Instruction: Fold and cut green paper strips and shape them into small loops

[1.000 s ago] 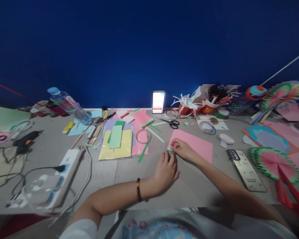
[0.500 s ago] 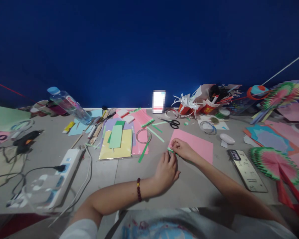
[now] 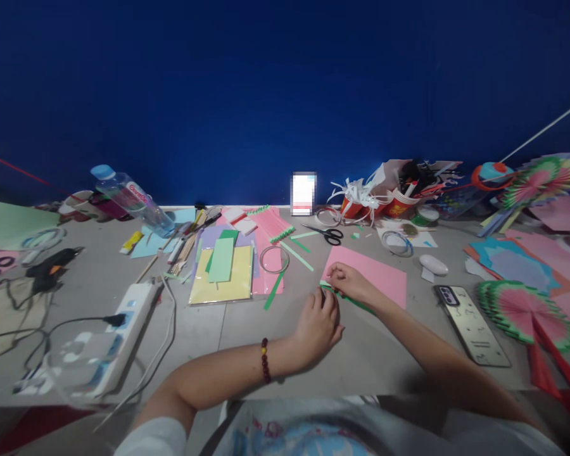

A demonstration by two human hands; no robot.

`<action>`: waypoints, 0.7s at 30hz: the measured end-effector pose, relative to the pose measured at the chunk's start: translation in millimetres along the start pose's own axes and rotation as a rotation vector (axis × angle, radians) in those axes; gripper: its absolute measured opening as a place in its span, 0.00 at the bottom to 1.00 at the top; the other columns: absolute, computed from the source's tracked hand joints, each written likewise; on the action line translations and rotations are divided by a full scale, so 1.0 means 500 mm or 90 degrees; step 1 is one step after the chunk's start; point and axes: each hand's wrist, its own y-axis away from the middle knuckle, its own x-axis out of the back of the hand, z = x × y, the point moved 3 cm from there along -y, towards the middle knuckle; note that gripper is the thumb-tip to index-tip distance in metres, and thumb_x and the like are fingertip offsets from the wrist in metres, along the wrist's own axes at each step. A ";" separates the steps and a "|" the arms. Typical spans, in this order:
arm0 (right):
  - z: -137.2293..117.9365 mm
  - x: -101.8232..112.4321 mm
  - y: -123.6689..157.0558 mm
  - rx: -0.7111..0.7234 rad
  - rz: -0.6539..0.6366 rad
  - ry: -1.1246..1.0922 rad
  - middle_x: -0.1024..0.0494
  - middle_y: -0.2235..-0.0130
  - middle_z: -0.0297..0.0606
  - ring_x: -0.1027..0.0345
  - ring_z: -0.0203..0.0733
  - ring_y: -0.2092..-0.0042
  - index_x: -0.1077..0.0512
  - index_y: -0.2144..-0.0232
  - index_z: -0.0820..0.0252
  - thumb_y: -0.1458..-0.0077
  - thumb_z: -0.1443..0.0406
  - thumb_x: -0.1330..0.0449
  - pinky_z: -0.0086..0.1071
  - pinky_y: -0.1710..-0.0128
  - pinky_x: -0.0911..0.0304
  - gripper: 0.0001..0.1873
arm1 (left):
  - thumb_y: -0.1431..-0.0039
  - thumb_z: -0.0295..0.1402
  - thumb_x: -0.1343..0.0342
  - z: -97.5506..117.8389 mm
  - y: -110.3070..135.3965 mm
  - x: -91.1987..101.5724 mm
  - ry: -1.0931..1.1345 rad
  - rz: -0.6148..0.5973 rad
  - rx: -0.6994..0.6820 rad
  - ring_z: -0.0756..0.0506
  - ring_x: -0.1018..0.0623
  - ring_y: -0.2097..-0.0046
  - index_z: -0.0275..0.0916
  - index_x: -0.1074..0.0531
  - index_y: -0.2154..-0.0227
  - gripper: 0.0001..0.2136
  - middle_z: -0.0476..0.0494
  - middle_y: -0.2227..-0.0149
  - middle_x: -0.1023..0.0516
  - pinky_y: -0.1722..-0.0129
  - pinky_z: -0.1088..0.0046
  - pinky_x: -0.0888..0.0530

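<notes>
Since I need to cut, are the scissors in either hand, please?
No, the scissors lie beyond the pink sheet, apart from the left hand and right hand.

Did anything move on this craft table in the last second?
Almost nothing. The right hand still pinches the green paper strip at the pink sheet's edge, and the left hand stays curled beside it. The scissors and phone lie where they were.

Green strip (image 3: 356,300) on a pink sheet (image 3: 375,273); yellow paper (image 3: 228,285), black-handled scissors (image 3: 331,235), deep blue wall (image 3: 285,95).
</notes>
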 end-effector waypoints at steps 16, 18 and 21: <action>0.013 -0.001 -0.004 0.002 0.005 0.091 0.34 0.79 0.26 0.43 0.31 0.81 0.35 0.72 0.56 0.54 0.62 0.42 0.24 0.84 0.48 0.06 | 0.38 0.47 0.51 0.000 0.000 -0.010 0.009 0.009 0.009 0.33 0.34 0.40 0.23 0.39 0.41 0.32 0.24 0.41 0.34 0.47 0.59 0.34; 0.012 -0.001 -0.003 0.010 0.003 0.091 0.34 0.79 0.26 0.42 0.31 0.80 0.35 0.72 0.57 0.53 0.62 0.43 0.24 0.84 0.48 0.06 | 0.38 0.46 0.50 0.001 0.001 -0.010 0.009 0.011 0.007 0.33 0.34 0.40 0.23 0.39 0.41 0.32 0.23 0.41 0.34 0.46 0.58 0.35; 0.010 0.000 -0.001 0.012 0.003 0.100 0.34 0.79 0.26 0.42 0.31 0.80 0.35 0.71 0.56 0.53 0.62 0.43 0.24 0.84 0.48 0.06 | 0.38 0.46 0.50 0.001 0.001 -0.007 0.010 0.007 0.007 0.33 0.34 0.40 0.23 0.38 0.41 0.31 0.24 0.41 0.33 0.44 0.58 0.35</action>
